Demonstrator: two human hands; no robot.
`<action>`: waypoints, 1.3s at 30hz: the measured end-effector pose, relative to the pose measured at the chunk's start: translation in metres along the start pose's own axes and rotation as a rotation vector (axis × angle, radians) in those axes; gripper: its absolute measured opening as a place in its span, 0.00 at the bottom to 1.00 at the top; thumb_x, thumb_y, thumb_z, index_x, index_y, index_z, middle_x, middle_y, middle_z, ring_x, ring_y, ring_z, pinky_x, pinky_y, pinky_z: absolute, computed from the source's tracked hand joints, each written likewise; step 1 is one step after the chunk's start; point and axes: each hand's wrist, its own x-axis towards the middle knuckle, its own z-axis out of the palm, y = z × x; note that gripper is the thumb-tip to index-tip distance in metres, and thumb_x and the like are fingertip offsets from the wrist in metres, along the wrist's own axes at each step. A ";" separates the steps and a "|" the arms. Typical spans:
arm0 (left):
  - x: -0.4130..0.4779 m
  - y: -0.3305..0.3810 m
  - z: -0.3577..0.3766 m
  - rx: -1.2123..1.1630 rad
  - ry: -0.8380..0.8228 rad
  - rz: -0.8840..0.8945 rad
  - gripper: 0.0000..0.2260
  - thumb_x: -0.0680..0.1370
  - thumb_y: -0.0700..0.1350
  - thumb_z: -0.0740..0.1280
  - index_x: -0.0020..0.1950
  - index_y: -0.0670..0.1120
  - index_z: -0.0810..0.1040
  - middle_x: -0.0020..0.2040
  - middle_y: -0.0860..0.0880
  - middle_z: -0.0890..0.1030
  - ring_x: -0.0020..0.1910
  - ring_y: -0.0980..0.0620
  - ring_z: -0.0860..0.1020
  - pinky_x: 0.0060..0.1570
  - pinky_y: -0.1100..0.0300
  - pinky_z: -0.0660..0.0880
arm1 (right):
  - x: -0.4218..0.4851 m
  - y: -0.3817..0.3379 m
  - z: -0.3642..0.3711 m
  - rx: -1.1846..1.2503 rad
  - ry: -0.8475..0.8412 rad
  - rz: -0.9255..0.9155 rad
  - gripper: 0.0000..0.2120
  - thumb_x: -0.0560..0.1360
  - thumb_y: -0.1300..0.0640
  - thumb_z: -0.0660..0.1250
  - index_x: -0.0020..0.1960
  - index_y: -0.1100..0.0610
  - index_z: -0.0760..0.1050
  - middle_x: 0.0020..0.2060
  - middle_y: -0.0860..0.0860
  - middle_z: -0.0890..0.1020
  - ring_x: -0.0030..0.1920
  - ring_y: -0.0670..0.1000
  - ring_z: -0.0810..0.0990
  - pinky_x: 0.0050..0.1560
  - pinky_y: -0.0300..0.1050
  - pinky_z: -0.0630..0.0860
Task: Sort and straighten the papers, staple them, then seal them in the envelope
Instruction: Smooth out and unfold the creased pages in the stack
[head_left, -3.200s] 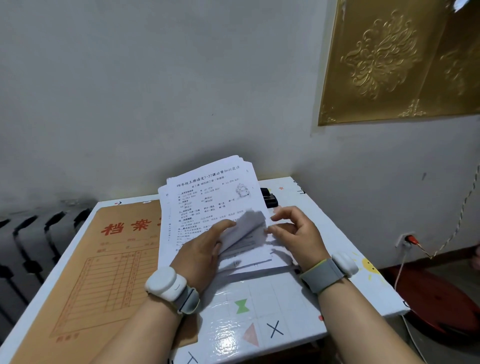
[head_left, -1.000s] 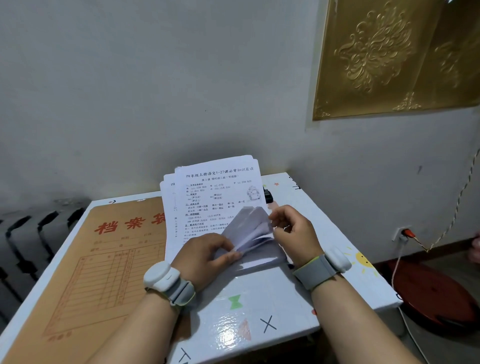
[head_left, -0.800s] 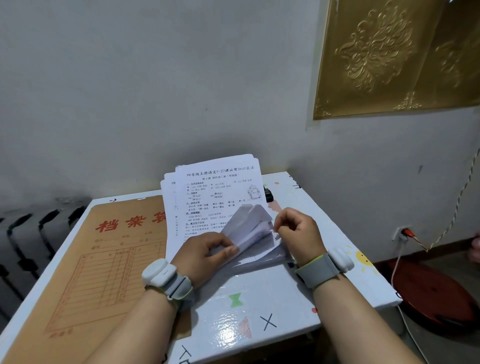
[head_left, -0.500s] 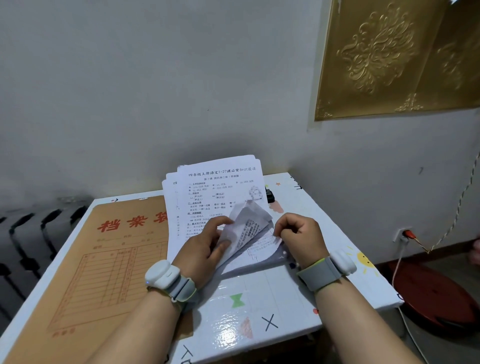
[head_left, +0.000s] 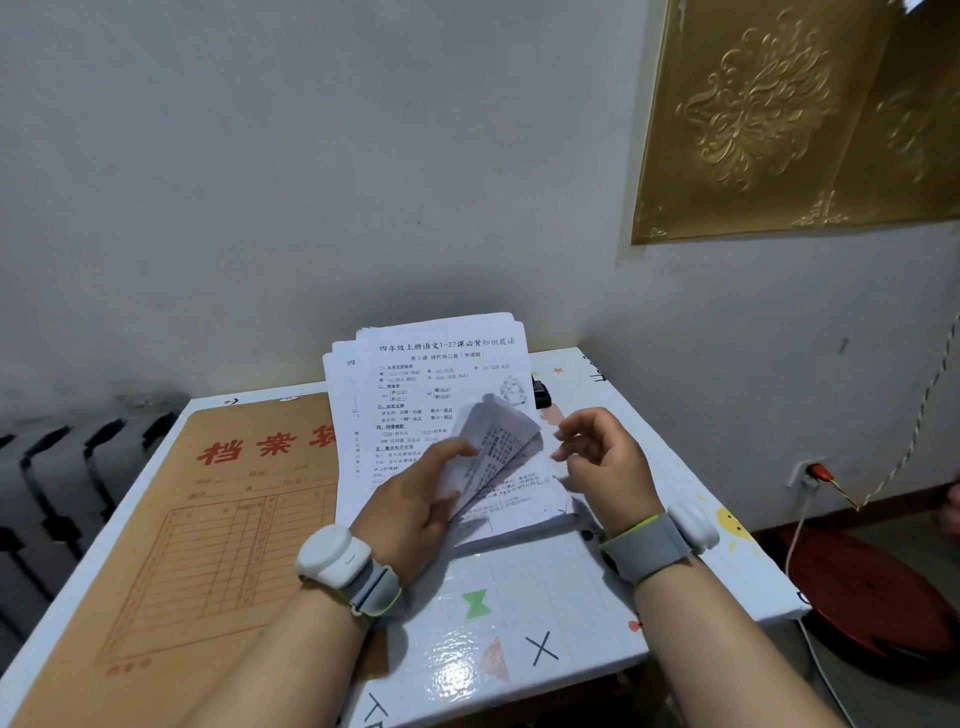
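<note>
Papers (head_left: 436, 384) lie in a loose stack on the white table (head_left: 519, 613), with the long axis running straight away from the person toward the wall. The printed title is at the far end, so the text reads upright from the person's side. The far edges are fanned and uneven, and they rise past the table's back edge. I cannot tell whether they lean on the wall.

The left hand (head_left: 410, 504) grips the near right corner of several sheets. Its thumb and fingers are curled around them, bending them up into a curl that shows print on the underside. The right hand (head_left: 608, 467) hovers just beside that curl with its fingers loosely bent, holding nothing.

A brown envelope (head_left: 218, 509) lies flat to the left, its long axis also pointing toward the wall and its right edge tucked under the stack. A black stapler (head_left: 541, 396) peeks out at the stack's far right edge.
</note>
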 end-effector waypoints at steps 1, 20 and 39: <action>0.000 0.001 0.000 -0.013 -0.017 0.037 0.18 0.77 0.44 0.62 0.60 0.66 0.66 0.42 0.63 0.75 0.40 0.69 0.73 0.42 0.71 0.69 | 0.001 0.001 0.000 0.000 0.011 0.031 0.20 0.66 0.77 0.53 0.41 0.55 0.72 0.40 0.56 0.78 0.37 0.53 0.79 0.32 0.42 0.73; 0.004 -0.007 0.001 -0.109 -0.111 0.036 0.20 0.66 0.71 0.61 0.56 0.66 0.71 0.51 0.70 0.75 0.51 0.70 0.72 0.49 0.78 0.65 | -0.003 -0.004 0.003 0.023 0.137 0.197 0.12 0.65 0.74 0.52 0.37 0.63 0.71 0.28 0.59 0.76 0.24 0.56 0.74 0.24 0.40 0.66; -0.001 -0.004 0.014 0.146 -0.046 0.130 0.14 0.73 0.46 0.56 0.55 0.60 0.73 0.46 0.50 0.80 0.42 0.48 0.78 0.42 0.63 0.71 | 0.054 -0.033 0.032 -0.420 -0.513 0.475 0.10 0.69 0.66 0.71 0.36 0.53 0.75 0.33 0.48 0.76 0.35 0.47 0.75 0.42 0.38 0.75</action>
